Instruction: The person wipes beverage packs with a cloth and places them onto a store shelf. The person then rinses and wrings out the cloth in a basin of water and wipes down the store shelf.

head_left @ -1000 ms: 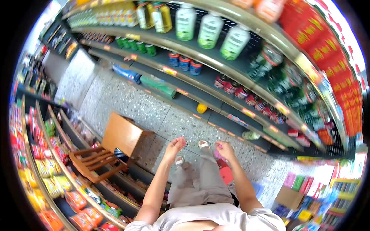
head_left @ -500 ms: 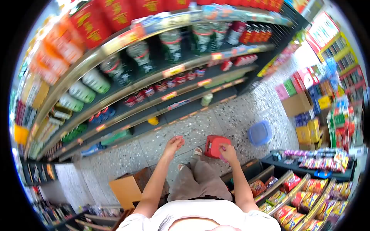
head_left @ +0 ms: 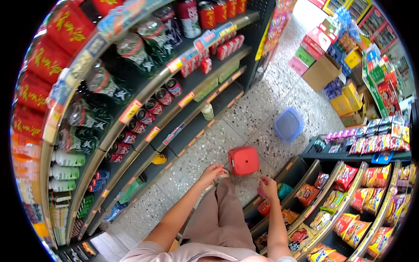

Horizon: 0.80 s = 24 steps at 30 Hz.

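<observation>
My left hand (head_left: 211, 173) is in front of my legs, its fingers curled together; what it holds, if anything, is too small to tell. To the right, my right hand (head_left: 267, 187) has its fingers closed on a small pink item (head_left: 261, 192), partly hidden by the hand. Between and beyond the hands, a red stool (head_left: 243, 160) with a hole in its top stands on the speckled floor. Farther off to the right lies a translucent blue tub (head_left: 289, 125). Neither hand touches the stool or the shelves.
Drink shelves (head_left: 174, 153) curve along the left, with cans, large bottles and red boxes. Snack racks (head_left: 358, 179) with noodle packets fill the lower right. An open cardboard box (head_left: 322, 74) and stacked cartons stand at the upper right.
The view has turned right, away from the wooden chair. The red stool and blue tub have come in front of me, and the snack racks now fill more of the right side.
</observation>
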Available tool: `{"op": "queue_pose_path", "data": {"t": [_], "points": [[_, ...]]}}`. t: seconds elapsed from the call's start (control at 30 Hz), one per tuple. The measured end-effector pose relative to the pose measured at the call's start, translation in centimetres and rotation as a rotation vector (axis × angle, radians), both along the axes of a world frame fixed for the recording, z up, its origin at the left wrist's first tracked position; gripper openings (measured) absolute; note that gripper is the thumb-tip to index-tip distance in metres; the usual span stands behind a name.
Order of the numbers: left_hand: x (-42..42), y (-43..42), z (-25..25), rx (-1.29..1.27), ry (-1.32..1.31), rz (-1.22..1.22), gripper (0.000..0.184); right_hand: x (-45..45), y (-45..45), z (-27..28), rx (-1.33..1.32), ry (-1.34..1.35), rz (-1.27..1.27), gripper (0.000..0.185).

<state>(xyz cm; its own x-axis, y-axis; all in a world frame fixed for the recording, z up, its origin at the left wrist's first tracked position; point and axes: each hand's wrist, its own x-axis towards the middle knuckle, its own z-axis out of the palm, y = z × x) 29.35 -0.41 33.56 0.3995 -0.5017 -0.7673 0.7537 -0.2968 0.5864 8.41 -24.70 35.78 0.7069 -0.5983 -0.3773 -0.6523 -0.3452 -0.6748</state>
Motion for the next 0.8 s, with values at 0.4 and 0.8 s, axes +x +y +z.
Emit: {"op": "queue_pose_path", "data": {"t": [0.4, 0.8], "points": [[-1.8, -3.7, -20.1, 0.156, 0.056, -0.276, 0.032, -4.6, -3.0, -20.8, 0.078, 0.098, -0.15, 0.031], [-5.1, -10.8, -42.2, 0.306, 0.106, -0.219, 0.082, -1.4, -9.8, -42.7, 0.017, 0.313, -0.21, 0.056]]}}
